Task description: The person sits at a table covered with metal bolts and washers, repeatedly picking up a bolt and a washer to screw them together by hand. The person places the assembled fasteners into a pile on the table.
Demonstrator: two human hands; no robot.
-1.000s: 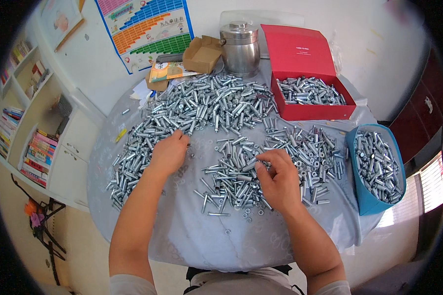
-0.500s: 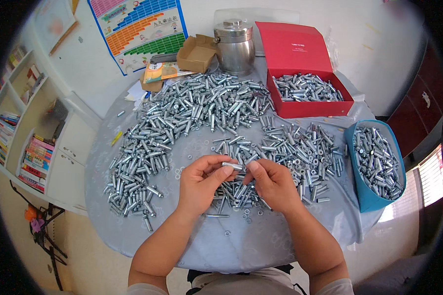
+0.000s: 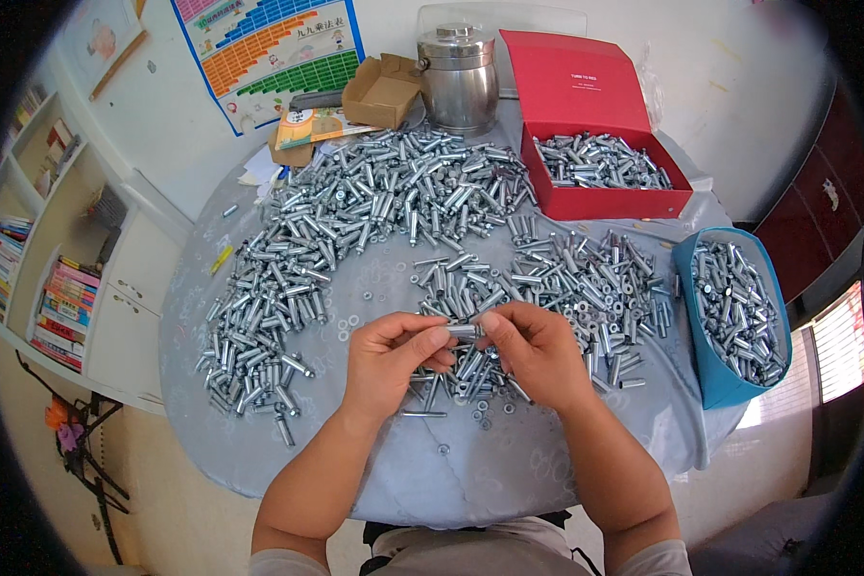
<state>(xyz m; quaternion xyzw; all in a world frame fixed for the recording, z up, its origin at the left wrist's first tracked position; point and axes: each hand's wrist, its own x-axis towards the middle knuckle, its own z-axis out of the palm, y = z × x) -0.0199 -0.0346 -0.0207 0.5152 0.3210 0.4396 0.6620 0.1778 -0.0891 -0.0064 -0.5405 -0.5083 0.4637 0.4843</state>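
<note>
Above the near middle of the table, my left hand (image 3: 384,360) pinches a shiny metal anchor bolt sleeve (image 3: 462,331) between thumb and fingers. The thumb and forefinger of my right hand (image 3: 542,355) close on its right end, so that end is hidden. Beneath my hands lies a looser heap of bolts and sleeves (image 3: 590,278). Several nuts and washers (image 3: 483,407) are scattered at its near edge. A large curved pile of anchor bolts (image 3: 394,187) spreads from the back of the table down its left side.
An open red box (image 3: 605,204) holding bolts stands at the back right. Nearer, at the right edge, sits a blue fabric bin (image 3: 739,389) filled with bolts. A steel canister (image 3: 459,86), a cardboard box (image 3: 379,91) and a booklet (image 3: 322,127) are at the back. A grey cloth (image 3: 413,490) covers the round table.
My right hand's fingers have come in against the left hand's sleeve; the piece earlier at the right fingertips now lines up with it. The view has shifted slightly.
</note>
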